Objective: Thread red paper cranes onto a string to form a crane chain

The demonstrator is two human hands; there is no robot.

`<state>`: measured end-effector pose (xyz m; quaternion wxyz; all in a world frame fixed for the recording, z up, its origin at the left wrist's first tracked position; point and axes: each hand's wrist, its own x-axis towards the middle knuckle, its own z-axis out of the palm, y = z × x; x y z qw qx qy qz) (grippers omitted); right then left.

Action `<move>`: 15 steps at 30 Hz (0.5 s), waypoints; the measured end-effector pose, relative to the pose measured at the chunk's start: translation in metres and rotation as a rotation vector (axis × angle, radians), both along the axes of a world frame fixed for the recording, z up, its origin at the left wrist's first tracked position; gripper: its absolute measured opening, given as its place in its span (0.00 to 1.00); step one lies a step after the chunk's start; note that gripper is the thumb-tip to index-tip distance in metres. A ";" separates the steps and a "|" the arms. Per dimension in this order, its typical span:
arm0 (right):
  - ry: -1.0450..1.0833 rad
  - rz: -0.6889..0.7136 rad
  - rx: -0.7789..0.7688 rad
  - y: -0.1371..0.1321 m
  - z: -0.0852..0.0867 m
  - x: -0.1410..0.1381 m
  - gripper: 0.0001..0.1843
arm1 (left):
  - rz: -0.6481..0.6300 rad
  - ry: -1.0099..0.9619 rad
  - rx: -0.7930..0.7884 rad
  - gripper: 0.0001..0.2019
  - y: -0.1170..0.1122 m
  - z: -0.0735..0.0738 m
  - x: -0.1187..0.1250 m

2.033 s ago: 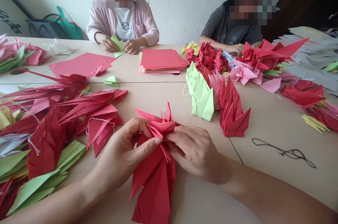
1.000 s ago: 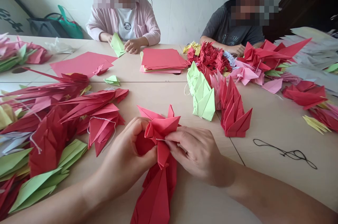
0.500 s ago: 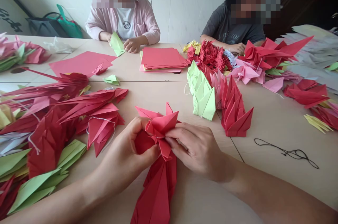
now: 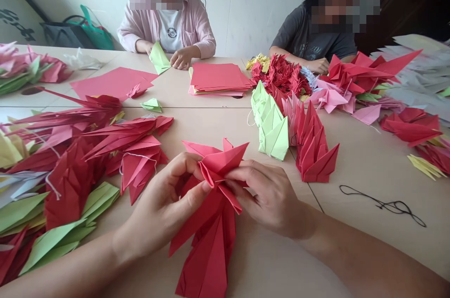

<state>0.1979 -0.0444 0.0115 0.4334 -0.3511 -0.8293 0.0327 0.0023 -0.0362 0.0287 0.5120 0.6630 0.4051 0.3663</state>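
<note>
My left hand (image 4: 176, 199) pinches a folded edge of a red origami piece (image 4: 225, 160) between thumb and fingers. My right hand (image 4: 269, 195) is closed at the piece's right side, its thumb and forefinger together on a thin pale strand; whether this is thread or a needle I cannot tell. Below the hands, a long chain of red folded paper (image 4: 207, 260) hangs from the piece toward the table's near edge. To the right of my right hand stand a row of red folded pieces (image 4: 312, 148) and a light green row (image 4: 270, 124).
Many red, green and yellow folded papers (image 4: 70, 185) heap up on the left. A red paper stack (image 4: 220, 77) lies farther back, beside a mixed pile (image 4: 277, 73). A black cord loop (image 4: 383, 204) lies right. Across the table sit two people, one holding green paper (image 4: 160, 59).
The red piece has turned between my hands, and its flaps point differently. My left thumb has shifted up onto a folded edge. My right fingers remain close to the same spot.
</note>
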 end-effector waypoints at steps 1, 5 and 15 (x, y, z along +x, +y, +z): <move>-0.006 0.002 0.004 0.000 0.000 0.000 0.04 | 0.008 0.019 0.023 0.06 0.000 0.001 0.000; -0.024 0.004 0.014 0.000 0.000 0.001 0.04 | 0.025 0.095 0.123 0.08 0.001 0.003 0.001; 0.130 -0.003 -0.139 -0.001 0.005 0.002 0.06 | 0.092 -0.107 -0.203 0.10 0.002 0.002 0.001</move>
